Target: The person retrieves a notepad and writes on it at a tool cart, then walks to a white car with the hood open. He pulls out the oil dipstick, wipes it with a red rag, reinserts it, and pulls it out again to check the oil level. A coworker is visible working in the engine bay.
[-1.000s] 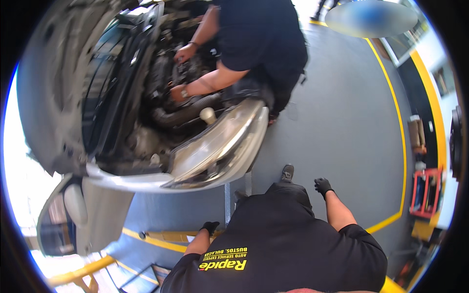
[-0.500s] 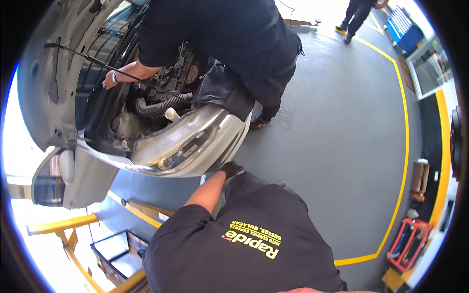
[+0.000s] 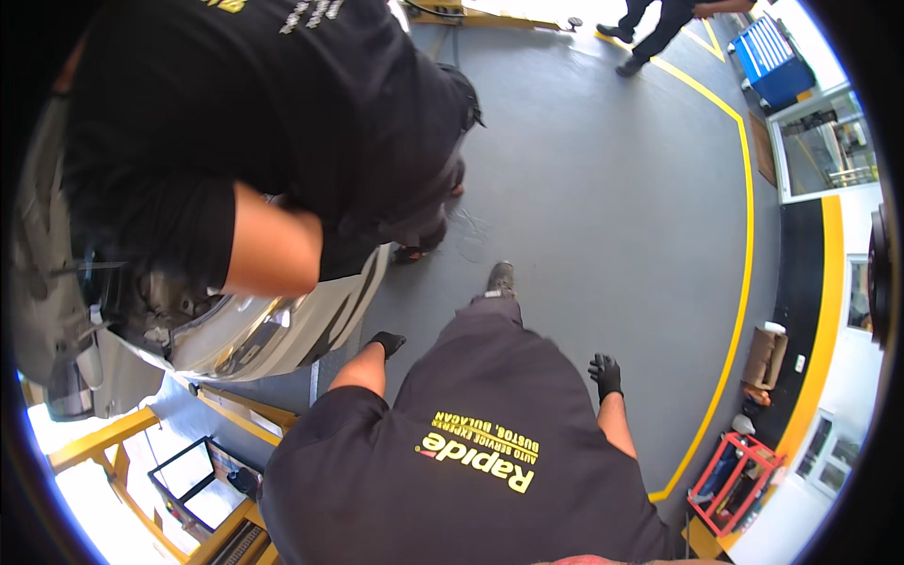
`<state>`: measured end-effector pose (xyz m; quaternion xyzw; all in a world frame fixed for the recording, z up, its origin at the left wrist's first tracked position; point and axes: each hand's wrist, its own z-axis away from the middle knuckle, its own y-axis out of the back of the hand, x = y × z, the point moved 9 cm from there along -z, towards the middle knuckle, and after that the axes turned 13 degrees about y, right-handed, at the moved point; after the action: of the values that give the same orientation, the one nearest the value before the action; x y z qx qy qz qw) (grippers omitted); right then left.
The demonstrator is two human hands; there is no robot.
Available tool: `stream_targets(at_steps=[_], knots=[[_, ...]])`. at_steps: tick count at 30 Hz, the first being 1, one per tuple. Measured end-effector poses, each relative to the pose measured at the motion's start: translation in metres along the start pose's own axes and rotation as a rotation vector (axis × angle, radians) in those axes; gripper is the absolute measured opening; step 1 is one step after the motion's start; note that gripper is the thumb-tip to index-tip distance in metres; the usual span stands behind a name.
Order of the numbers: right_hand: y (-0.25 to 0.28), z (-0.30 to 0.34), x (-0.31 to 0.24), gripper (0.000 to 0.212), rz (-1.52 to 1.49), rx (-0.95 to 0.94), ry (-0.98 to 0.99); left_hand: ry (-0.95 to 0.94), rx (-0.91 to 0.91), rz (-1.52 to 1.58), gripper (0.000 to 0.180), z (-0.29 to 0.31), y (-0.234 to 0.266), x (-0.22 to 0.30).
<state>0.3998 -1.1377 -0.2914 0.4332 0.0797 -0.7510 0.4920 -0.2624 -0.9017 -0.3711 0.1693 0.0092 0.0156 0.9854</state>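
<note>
My left hand (image 3: pixel 387 344), in a black glove, hangs beside my body near the car's front bumper, apart from it. Its fingers look stretched out, with nothing visible in them. On my other side, my right hand (image 3: pixel 605 374), gloved in black too, is over the grey floor with fingers spread and holds nothing. The light-coloured car (image 3: pixel 273 330) stands at the left, its headlight and part of the engine bay showing. A co-worker in a black shirt (image 3: pixel 273 113) leans over it and hides most of the engine. That person's bent arm is blurred.
Yellow lift parts (image 3: pixel 104 441) and a black-framed cart (image 3: pixel 202 485) stand at the lower left. A red metal frame (image 3: pixel 734 485) is by the right wall. Farther off are a blue tool cabinet (image 3: pixel 772 61) and another person's legs (image 3: pixel 650 38). A yellow line (image 3: pixel 750 235) curves along the floor.
My left hand has come away from the car's bumper. My right hand has come into view, and one shoe shows ahead. The car and the co-worker now appear farther left.
</note>
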Motion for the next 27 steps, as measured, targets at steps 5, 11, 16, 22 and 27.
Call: stream_targets(at_steps=[5,11,16,22,27], knots=[[0.086,-0.068,-0.062,0.036,-0.111,0.163,-0.163,-0.350,0.287,-0.269,0.044,-0.013,0.096,0.142],[0.100,-0.233,-0.197,0.045,-0.261,0.122,-0.077,-0.356,0.336,0.524,0.044,0.061,0.335,0.384],[0.037,-0.417,-0.356,0.045,-0.080,-0.158,0.090,-0.524,0.539,0.661,0.038,0.079,0.476,0.516],[-0.077,-0.548,-0.575,0.037,0.846,-0.897,1.134,-0.268,0.344,1.009,0.037,0.045,0.591,0.577],[-0.144,-0.630,-0.641,0.035,0.727,-1.226,0.655,-0.261,0.364,1.207,0.038,0.075,0.678,0.611]])
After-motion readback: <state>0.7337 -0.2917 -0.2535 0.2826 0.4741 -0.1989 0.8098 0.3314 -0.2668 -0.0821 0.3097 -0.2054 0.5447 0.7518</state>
